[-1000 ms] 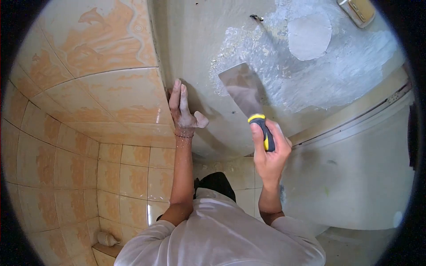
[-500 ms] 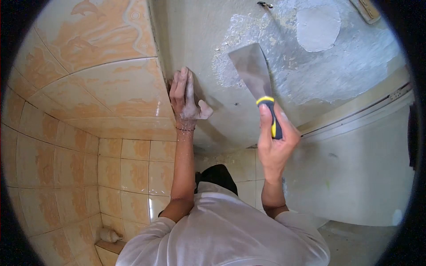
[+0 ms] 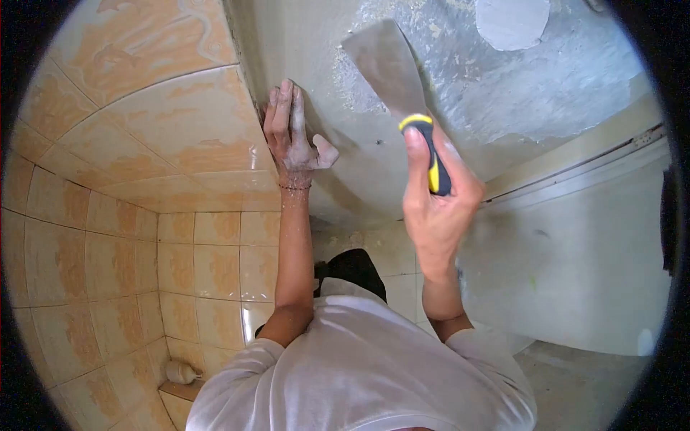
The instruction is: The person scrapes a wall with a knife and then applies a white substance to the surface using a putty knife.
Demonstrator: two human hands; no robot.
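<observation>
My right hand [image 3: 440, 205] grips the black and yellow handle of a putty knife [image 3: 392, 68]. The wide metal blade points up and lies over the left edge of a rough, flaking bluish-grey patch [image 3: 496, 90] on the wall. Dusted with white powder, my left hand [image 3: 293, 136] rests on the plain wall [image 3: 345, 172] beside the tile edge, its fingers stretched upward and its thumb out to the right. It holds nothing. Above and right of the blade is a smooth pale round patch [image 3: 512, 21].
Orange-patterned tiles [image 3: 165, 129] cover the wall on the left. A door frame [image 3: 575, 172] runs along the right, beside a pale door panel [image 3: 553, 266]. At the lower left, a rounded container [image 3: 181, 372] sits on a small corner ledge [image 3: 180, 390].
The view has shifted, so the wall patch sits higher in the frame. My right hand has moved up with the putty knife. My left hand still rests by the tile edge.
</observation>
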